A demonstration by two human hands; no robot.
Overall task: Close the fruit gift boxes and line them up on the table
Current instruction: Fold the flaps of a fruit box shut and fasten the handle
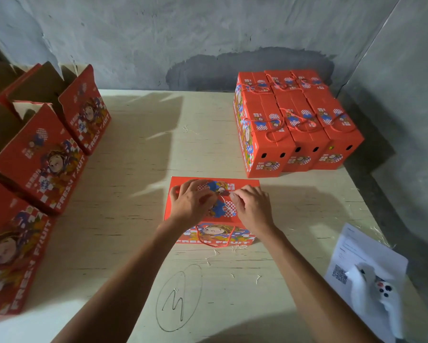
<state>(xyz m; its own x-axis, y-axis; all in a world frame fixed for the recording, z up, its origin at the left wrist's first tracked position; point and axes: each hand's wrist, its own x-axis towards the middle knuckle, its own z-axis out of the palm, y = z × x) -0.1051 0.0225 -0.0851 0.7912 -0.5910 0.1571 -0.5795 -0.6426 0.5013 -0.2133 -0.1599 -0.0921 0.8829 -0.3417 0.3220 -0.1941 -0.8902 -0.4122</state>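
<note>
Two hands at work on one red cardboard gift box (pixel 211 211), lying near mid-surface: left hand (pixel 192 201) curled over the closed lid, right hand (pixel 251 206) pinching the thin rope handle (pixel 223 199). Closing step apparently nearly done; next, probably seating the twisted cord, then sliding over beside the closed boxes (pixel 297 122) in rows at far right. Open boxes (pixel 44 154) waiting left, glossy print, raw brown flaps.

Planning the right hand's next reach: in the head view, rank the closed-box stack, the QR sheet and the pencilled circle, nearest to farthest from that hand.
From the right hand, on the box:
1. Closed-box stack, beyond it by the wall.
2 and 3. Pencilled circle, near-left, and QR sheet, near-right: farther, too close to call.
</note>
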